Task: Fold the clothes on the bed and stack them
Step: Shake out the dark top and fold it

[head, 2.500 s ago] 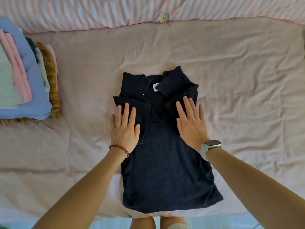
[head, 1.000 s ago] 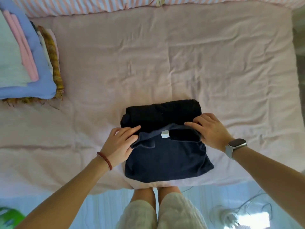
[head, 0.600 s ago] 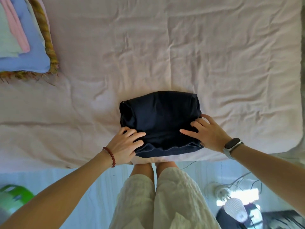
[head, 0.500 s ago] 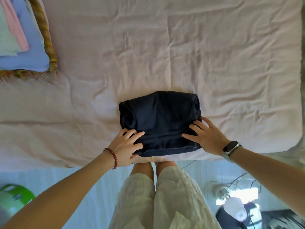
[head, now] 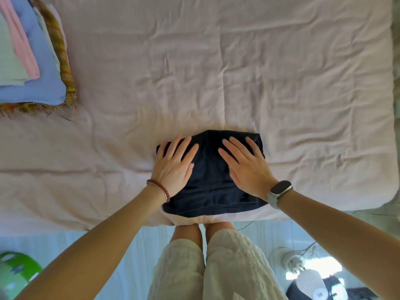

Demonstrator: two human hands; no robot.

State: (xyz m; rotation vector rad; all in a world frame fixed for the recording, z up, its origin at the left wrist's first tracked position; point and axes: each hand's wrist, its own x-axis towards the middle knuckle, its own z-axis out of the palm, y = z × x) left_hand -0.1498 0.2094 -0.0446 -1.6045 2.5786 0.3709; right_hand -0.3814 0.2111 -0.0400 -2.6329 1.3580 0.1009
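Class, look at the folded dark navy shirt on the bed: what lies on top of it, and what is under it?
Both hands, left hand and right hand, press flat on the navy shirt. It rests on the pink bedsheet; the sheet directly beneath is covered.

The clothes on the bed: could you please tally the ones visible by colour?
Dark navy: 1, the folded shirt under both hands.
Pale green: 1.
Pink: 1.
Light blue: 1.
Mustard plaid: 1.
Total: 5 clearly visible; the stack may hide more.
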